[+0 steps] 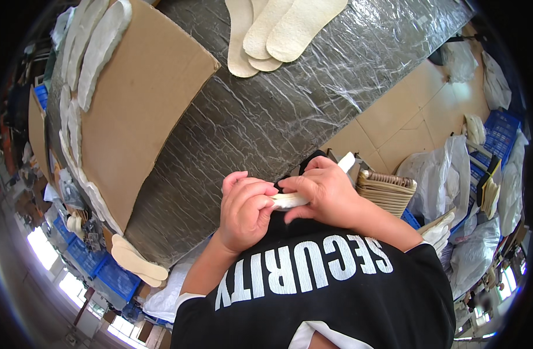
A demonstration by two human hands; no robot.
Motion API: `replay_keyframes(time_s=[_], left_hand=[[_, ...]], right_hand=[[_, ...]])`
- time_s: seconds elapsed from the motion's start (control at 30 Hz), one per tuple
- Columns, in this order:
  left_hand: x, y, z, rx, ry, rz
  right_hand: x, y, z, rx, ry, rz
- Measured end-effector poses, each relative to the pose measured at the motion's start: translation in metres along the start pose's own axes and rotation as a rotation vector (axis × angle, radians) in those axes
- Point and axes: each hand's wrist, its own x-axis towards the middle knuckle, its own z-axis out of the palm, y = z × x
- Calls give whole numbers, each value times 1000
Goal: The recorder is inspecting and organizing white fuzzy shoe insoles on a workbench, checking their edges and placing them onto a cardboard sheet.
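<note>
In front of my chest, both hands hold a cream-white fleecy insole, seen nearly edge-on. My left hand pinches one end between thumb and fingers. My right hand is closed round the other part, and a pale tip sticks out beyond its knuckles. Most of the insole is hidden by my fingers. Beyond my hands, several flat cream insoles lie overlapped on the table, which is covered in wrinkled clear plastic film.
A brown cardboard sheet covers the table's left side, with white fluffy insoles along its far-left edge. More insoles rest at the near left corner. At right are a woven chair, plastic bags and blue crates.
</note>
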Motion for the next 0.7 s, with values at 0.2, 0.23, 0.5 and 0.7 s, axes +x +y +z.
replay_keyframes(time_s=[0.2, 0.23, 0.5, 0.7], left_hand=[[-6, -1, -4, 59, 42, 42], [-5, 0, -5, 59, 26, 42], [-6, -3, 0, -8, 56, 3], [7, 5, -3, 85, -24, 69]], right_hand=[[-10, 10, -4, -57, 39, -8], [-11, 10, -3, -66, 31, -27], [-8, 8, -6, -74, 16, -89], [-6, 6, -10, -108, 41, -142]])
